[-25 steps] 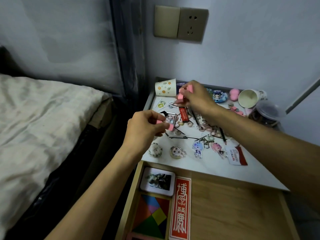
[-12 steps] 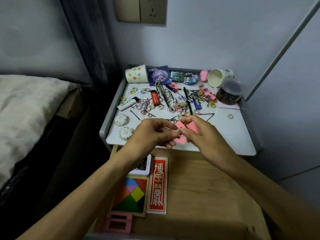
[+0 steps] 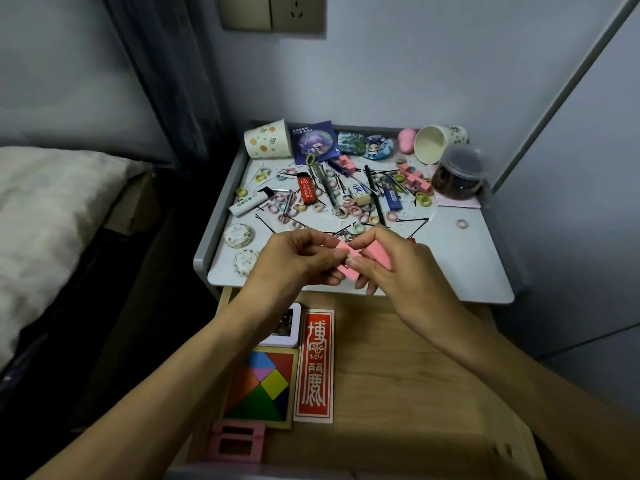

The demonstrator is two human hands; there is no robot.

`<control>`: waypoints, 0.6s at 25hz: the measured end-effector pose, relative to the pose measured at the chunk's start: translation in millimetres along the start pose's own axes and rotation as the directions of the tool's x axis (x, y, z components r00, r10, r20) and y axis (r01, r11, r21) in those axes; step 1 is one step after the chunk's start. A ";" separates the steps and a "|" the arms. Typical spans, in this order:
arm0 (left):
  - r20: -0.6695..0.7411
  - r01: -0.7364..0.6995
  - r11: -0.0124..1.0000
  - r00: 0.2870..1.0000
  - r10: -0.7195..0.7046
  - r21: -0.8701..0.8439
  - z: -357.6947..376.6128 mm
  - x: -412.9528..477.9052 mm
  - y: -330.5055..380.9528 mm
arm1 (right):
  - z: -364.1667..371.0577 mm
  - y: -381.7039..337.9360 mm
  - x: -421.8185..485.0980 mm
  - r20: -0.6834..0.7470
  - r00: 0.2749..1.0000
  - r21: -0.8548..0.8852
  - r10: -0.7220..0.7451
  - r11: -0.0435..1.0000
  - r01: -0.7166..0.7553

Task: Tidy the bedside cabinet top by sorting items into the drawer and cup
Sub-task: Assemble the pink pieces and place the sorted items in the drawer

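A pink bar (image 3: 347, 271) is pinched in the left grip (image 3: 294, 265); a pink block (image 3: 379, 254) is clamped in the right grip (image 3: 405, 271), just beside.

**A bedroom corner in a private home**

The place is a bedroom in a home. At the left lies a bed (image 3: 52, 209) with a pale, wrinkled cover. Near it a small grey bedside cabinet (image 3: 467, 265) stands against the wall, under a wall socket (image 3: 298, 12). A dark curtain (image 3: 166, 81) hangs between the bed and the cabinet. The cabinet top carries small personal things: hair ties (image 3: 461, 223), hairpins (image 3: 414, 221), a red lighter (image 3: 305, 188), an anime badge pack (image 3: 315, 142) and a paper cup (image 3: 266, 139). The wooden drawer (image 3: 374, 382) is pulled open and holds a tangram puzzle (image 3: 263, 386).
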State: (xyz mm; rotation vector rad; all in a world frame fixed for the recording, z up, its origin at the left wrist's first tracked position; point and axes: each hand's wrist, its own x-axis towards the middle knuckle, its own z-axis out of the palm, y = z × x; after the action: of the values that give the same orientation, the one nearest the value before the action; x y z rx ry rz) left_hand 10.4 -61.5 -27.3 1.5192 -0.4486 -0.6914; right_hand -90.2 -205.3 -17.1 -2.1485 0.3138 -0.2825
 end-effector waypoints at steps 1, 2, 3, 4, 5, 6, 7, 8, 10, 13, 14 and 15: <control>-0.010 -0.002 1.000 1.000 0.002 -0.007 -0.6 -0.2 -0.3 | 0.6 -0.2 -0.3 -0.006 1.000 0.019 -0.001 1.000 0.002; -0.023 -0.001 1.000 1.000 0.001 -0.014 -1.7 -0.3 -0.6 | 0.8 -0.3 -0.6 -0.004 1.000 0.057 0.003 0.998 -0.003; -0.034 0.004 1.000 0.999 -0.005 -0.026 -2.8 -0.3 -0.8 | 0.8 -0.2 -0.6 0.003 1.000 0.107 0.013 0.994 -0.014; -0.039 0.014 0.999 0.999 -0.016 -0.042 -3.7 -0.2 -0.9 | 0.2 0.3 -0.8 0.011 1.000 0.150 0.026 0.988 -0.027; -0.037 0.025 0.998 0.999 -0.027 -0.056 -4.7 -0.5 -0.8 | -0.1 0.9 -0.7 0.016 0.999 0.175 0.034 0.984 -0.036; -0.029 0.032 0.997 0.999 -0.034 -0.065 -5.1 -1.3 -0.6 | -0.2 1.6 -0.6 0.022 0.999 0.186 0.038 0.982 -0.042; -0.018 0.034 0.997 0.999 -0.036 -0.070 -5.0 -2.3 -0.3 | -0.3 2.2 -0.5 0.029 0.999 0.194 0.041 0.980 -0.046; -0.007 0.033 0.997 0.999 -0.034 -0.075 -4.7 -3.2 0.1 | -0.5 2.5 -0.2 0.036 0.998 0.201 0.042 0.978 -0.048; 0.001 0.031 0.996 1.000 -0.031 -0.089 -4.6 -4.3 0.6 | -0.6 2.8 0.4 0.047 0.998 0.214 0.039 0.976 -0.048; -0.002 0.029 0.995 1.000 -0.029 -0.096 -5.6 -5.0 0.9 | 0.1 3.2 1.1 0.053 0.998 0.233 0.044 0.971 -0.055; -0.005 0.025 0.995 1.000 -0.026 -0.092 -5.7 -5.2 1.1 | 0.2 3.3 1.2 0.055 0.998 0.236 0.044 0.970 -0.055; -0.008 0.020 0.996 1.000 -0.021 -0.087 -5.7 -5.4 1.2 | 0.1 3.5 1.4 0.056 0.997 0.237 0.043 0.970 -0.055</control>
State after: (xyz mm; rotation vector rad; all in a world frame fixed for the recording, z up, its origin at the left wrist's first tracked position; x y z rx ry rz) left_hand 10.3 -53.8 -25.5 1.4459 -0.3917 -0.7117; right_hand -89.2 -207.6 -20.0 -1.9052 0.2889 -0.2252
